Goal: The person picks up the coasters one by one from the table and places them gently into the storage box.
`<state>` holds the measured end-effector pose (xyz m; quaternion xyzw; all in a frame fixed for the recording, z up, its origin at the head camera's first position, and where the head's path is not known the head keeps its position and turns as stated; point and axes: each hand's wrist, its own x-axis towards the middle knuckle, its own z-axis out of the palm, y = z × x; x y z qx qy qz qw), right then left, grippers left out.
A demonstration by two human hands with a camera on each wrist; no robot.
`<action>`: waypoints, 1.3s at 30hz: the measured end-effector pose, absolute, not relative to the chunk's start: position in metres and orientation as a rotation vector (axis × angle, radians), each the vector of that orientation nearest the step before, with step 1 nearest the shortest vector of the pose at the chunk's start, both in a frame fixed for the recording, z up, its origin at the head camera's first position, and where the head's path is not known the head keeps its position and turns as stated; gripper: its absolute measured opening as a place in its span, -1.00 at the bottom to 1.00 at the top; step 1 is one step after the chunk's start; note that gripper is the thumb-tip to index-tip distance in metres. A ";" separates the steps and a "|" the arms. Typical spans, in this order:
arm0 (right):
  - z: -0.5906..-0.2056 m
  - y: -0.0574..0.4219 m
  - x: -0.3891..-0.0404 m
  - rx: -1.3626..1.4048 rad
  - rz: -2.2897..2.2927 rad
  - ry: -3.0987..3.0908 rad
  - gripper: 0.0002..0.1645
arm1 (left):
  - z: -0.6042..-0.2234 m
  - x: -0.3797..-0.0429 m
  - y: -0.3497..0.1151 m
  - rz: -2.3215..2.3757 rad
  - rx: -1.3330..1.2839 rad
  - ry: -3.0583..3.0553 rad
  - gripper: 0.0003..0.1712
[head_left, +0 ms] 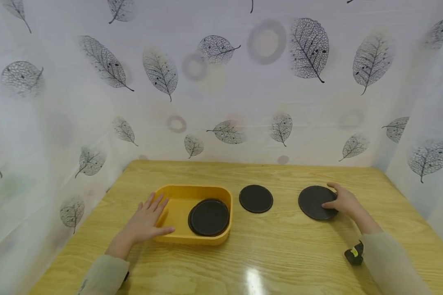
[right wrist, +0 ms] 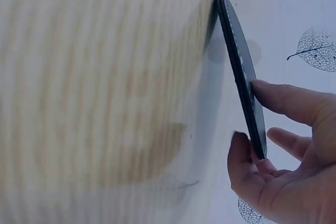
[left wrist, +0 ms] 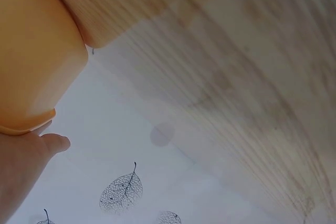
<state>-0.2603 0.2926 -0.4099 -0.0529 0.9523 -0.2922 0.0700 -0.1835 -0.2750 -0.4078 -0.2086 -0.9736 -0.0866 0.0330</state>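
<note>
My right hand [head_left: 343, 200] pinches a round black coaster [head_left: 315, 203] by its right edge, thumb on top and fingers beneath. In the right wrist view the coaster [right wrist: 241, 66] is tilted, its far edge close to the wooden table, with light stitching along the rim. Fingers spread and nearly straight, my left hand [head_left: 147, 221] lies over the left side of a yellow plastic bin [head_left: 192, 241]. Overlapping coasters [head_left: 209, 217] lie in the bin's right half. Another black coaster [head_left: 256, 198] lies flat between the bin and my right hand.
A small black object with a yellow-green mark [head_left: 354, 253] shows beside the right sleeve. Behind the wooden table [head_left: 288, 254] hangs a white leaf-printed sheet [head_left: 236, 94], which also runs down both sides.
</note>
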 end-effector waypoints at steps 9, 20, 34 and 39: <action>-0.409 0.295 -0.245 -0.088 -1.177 2.696 -0.07 | -0.409 -0.184 -0.275 -0.262 -0.638 -3.002 0.06; -0.414 0.295 -0.237 -0.026 -1.424 2.585 -0.13 | -0.409 -0.184 -0.275 -0.256 -0.635 -3.006 0.07; -0.417 0.284 -0.228 -0.028 -1.808 2.413 -0.17 | -0.409 -0.184 -0.275 -0.248 -0.638 -3.005 0.07; -0.410 0.269 -0.226 -0.044 -1.967 2.324 -0.19 | -0.409 -0.184 -0.275 -0.246 -0.641 -2.998 0.06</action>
